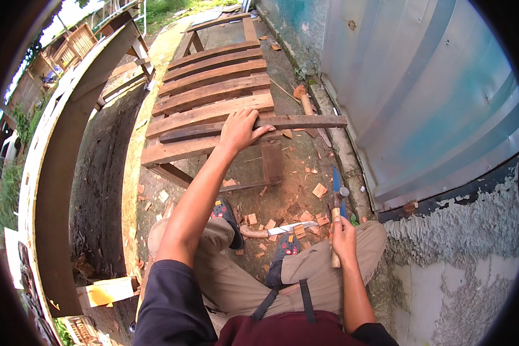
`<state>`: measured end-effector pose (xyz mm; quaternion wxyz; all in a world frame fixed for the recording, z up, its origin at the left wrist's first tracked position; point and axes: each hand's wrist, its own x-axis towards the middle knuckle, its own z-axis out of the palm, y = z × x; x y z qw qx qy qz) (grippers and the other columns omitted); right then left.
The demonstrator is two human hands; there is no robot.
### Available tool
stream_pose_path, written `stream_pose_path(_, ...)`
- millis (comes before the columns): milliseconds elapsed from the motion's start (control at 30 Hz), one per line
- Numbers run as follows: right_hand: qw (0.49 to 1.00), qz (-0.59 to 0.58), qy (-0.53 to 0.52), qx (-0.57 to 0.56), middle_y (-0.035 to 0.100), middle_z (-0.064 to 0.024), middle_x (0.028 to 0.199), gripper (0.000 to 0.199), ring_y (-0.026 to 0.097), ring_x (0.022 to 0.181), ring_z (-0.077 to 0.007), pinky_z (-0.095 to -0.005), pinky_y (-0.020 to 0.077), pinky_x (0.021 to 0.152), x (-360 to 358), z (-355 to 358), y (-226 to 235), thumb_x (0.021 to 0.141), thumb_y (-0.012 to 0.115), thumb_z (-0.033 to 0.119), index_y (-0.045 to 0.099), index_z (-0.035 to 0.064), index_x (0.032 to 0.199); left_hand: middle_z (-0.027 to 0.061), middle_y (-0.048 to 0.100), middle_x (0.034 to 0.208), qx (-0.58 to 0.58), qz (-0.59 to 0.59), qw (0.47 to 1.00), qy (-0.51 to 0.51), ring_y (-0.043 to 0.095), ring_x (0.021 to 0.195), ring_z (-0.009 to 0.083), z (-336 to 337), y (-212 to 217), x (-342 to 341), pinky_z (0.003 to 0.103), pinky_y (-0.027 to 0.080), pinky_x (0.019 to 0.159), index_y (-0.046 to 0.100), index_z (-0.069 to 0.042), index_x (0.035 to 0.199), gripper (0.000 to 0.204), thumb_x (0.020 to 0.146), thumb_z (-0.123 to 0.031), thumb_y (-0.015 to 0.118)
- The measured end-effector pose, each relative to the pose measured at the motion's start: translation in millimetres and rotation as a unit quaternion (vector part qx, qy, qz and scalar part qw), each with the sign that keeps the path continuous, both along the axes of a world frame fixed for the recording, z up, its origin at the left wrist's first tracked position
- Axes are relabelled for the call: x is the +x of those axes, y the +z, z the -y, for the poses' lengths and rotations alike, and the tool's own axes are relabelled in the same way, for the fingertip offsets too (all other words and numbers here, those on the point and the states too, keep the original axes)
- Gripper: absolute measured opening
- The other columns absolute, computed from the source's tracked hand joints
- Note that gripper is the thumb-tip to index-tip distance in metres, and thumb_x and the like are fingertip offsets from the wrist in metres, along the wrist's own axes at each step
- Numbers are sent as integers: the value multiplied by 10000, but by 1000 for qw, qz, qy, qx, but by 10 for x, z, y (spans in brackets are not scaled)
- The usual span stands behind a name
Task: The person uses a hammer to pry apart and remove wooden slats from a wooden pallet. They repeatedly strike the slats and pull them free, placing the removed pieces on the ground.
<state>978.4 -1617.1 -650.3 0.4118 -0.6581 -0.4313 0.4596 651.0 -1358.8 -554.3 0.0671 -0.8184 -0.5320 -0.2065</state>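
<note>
A long wooden frame with several cross slats [213,106] stretches away in front of me. Across its near end lies a loose, dark, narrow wooden slat [311,121], its right end sticking out past the frame. My left hand [240,131] is closed over this slat, the thumb along its near side. Low on the right, by my knee, my right hand [344,237] grips the wooden handle of a hammer [336,214]. The hammer's metal head points up and away from me. Behind the hammer shows a blue flat object [336,180], partly hidden.
A machete [291,228] with a curved wooden handle lies on the ground by my shoes. Wood chips [320,190] are scattered around. Another wooden-handled tool [305,102] lies beyond the slat. A metal sheet wall [409,109] rises at right; a large wooden panel [57,155] stands at left.
</note>
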Motion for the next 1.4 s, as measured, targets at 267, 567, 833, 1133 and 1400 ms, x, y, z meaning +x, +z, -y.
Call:
stream_pose_path(267, 993, -49, 39, 103, 690, -144, 913, 359, 677, 690, -203, -332, 531, 644, -541, -64, 624, 970, 659, 161, 561, -56, 1239, 132, 688, 1053, 124, 25, 991, 35, 638, 1040, 337, 122, -86, 143, 435, 489, 914, 680, -61, 1055, 584, 909, -623, 609)
stream_pose_path(567, 980, -108, 119, 121, 600, -36, 818, 366, 578, 583, -66, -242, 462, 463, -635, -414, 1006, 1003, 607, 106, 501, -54, 1315, 152, 714, 969, 4, 21, 999, -43, 693, 920, 363, 144, -68, -59, 451, 542, 828, 659, -52, 1016, 607, 950, -642, 537)
stream_pose_path(833, 904, 274, 187, 270, 653, -322, 1016, 463, 684, 831, -443, -497, 534, 765, -713, -1125, 1723, 969, 594, 117, 465, -72, 1371, 156, 728, 942, -28, -36, 998, 43, 711, 908, 321, 166, 2, 65, 438, 540, 827, 677, -51, 972, 735, 892, -761, 504)
stream_pose_path(1133, 798, 464, 259, 285, 678, -304, 936, 427, 665, 850, -507, -542, 526, 742, -835, -1641, 2072, 965, 597, 139, 497, -28, 1345, 130, 714, 851, 40, -7, 999, 37, 705, 874, 294, 152, -125, 50, 412, 527, 825, 680, -75, 859, 666, 884, -728, 557)
stream_pose_path(1400, 807, 372, 230, 396, 675, -317, 919, 430, 663, 887, -499, -540, 529, 774, -953, -1741, 2445, 959, 600, 127, 485, -10, 1350, 127, 723, 837, 65, 0, 997, 44, 717, 837, 294, 144, -161, 46, 400, 556, 794, 670, -65, 836, 651, 868, -712, 599)
